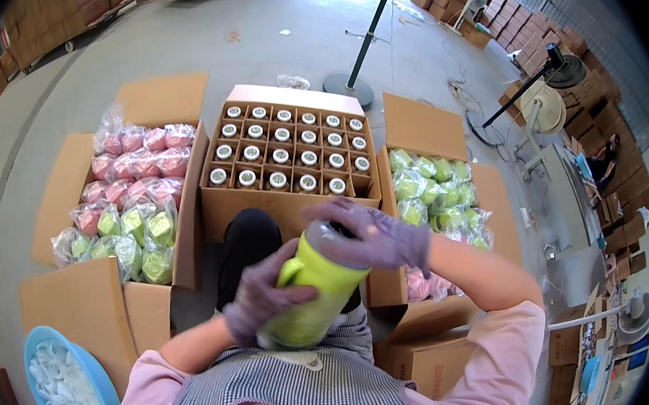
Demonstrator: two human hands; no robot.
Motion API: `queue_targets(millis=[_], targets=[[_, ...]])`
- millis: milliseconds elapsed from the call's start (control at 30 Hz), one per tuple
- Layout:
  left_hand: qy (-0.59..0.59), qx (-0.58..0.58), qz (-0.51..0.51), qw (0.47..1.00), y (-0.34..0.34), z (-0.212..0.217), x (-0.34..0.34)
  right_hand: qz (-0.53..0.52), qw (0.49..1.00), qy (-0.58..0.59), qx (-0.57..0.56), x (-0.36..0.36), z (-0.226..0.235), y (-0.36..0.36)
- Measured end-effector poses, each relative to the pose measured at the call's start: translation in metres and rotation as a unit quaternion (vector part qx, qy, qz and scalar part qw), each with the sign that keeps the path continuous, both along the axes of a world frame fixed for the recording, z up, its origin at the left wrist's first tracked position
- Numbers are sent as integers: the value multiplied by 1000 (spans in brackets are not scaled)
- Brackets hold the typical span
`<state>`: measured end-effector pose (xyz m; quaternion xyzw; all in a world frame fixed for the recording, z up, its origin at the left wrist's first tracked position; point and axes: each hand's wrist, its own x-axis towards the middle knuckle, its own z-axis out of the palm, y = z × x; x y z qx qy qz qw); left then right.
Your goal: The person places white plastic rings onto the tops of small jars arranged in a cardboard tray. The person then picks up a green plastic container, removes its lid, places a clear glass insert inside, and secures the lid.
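A lime-green tumbler (312,295) with a side handle and a grey top is tilted in front of my lap, slightly blurred. My left hand (269,295), in a purple-grey glove, is closed around its body by the handle. Across the top lies my gloved right hand (372,238), its fingers curled over the grey rim; what is under the palm is hidden. Just beyond my hands stands an open carton (285,204) with cardboard dividers. Rows of white-topped containers (278,180) fill its cells, except one bare cell at the near right corner.
An open carton (192,213) on the left holds bagged pink and green items (135,223). Another carton (389,275) on the right holds similar bagged items (436,182). A blue basin (101,376) of white pieces sits lower left. Beyond stand fans (362,50) and stacked boxes.
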<state>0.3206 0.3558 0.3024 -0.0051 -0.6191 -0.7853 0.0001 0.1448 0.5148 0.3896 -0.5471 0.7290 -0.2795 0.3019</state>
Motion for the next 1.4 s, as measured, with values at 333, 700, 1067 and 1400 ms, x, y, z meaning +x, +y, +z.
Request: queue_targets(millis=[333,700,1067,1400], targets=[[-10,96,62,993,0,-16,8,47,998,22,-32,8,5,-7],[-18,112,27,993,-2,-13,15,77,996,-11,-36,4,-1,2],[23,37,-74,996,-18,0,3,161,975,139,-64,16,20,-2],[25,81,-77,993,-26,-11,-6,112,979,163,-39,33,36,-3]])
